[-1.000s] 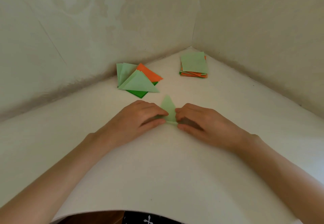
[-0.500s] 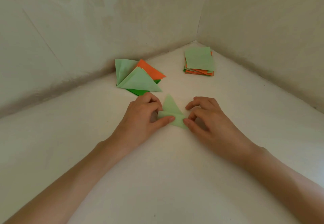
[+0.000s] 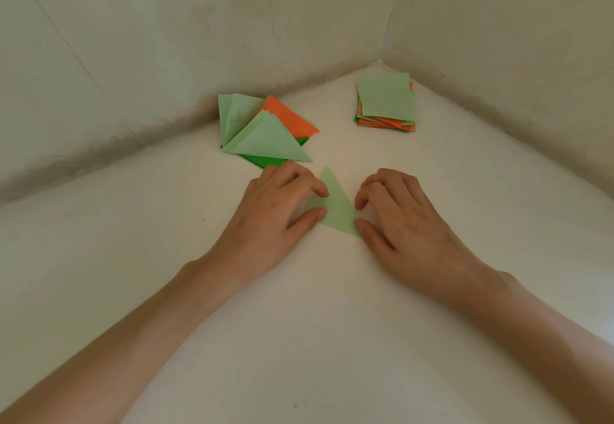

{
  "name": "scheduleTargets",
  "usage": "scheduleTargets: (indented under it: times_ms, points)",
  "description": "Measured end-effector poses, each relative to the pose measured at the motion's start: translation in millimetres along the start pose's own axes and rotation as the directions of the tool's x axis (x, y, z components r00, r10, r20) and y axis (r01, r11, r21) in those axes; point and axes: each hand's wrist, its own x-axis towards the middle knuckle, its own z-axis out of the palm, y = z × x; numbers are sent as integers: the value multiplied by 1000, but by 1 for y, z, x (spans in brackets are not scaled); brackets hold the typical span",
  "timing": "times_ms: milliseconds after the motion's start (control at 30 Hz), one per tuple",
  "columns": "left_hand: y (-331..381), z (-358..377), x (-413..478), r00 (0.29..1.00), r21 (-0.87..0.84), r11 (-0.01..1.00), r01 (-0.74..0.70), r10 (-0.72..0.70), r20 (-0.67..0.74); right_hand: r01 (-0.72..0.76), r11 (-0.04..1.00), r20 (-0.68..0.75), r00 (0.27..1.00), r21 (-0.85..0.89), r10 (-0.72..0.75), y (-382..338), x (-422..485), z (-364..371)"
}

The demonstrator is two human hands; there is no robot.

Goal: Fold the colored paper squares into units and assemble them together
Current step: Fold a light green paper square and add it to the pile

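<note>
A light green paper folded into a triangle (image 3: 337, 209) lies flat on the white table (image 3: 319, 307) between my hands. My left hand (image 3: 277, 214) holds its left corner, with curled index finger and thumb both on the paper. My right hand (image 3: 398, 217) sits at the triangle's right side; its thumb tip touches the lower right corner and its bent fingers rest beside the right edge. A pile of folded triangles (image 3: 262, 131), light green, orange and dark green, lies behind my left hand. A stack of unfolded squares (image 3: 387, 101) with a light green sheet on top sits at the back right.
Two pale walls meet in a corner (image 3: 382, 58) right behind the stack of squares and hem in the table at the back and right. The white surface stretches toward me between my forearms.
The view has shifted slightly. The flap my left hand held earlier is now down, so the paper lies as one flat triangle. My right fingers have drawn back to its right edge.
</note>
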Motion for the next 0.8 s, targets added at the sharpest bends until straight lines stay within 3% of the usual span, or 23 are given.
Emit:
scheduleTargets:
  times_ms: [200, 467, 600, 800]
  points:
    - [2, -2, -5, 967, 76, 969, -235, 225, 119, 32, 994, 113, 993, 106, -45, 14, 4, -10]
    - [16, -9, -15, 938, 284, 907, -310, 244, 246, -44, 998, 58, 998, 50, 41, 3, 5, -4]
    - [12, -13, -19, 932, 254, 912, -321, 257, 254, -82, 992, 157, 985, 101, 65, 12, 4, -12]
    - [5, -17, -16, 935, 103, 950, -296, 265, 235, -6, 984, 202, 979, 179, -31, 28, 4, -13]
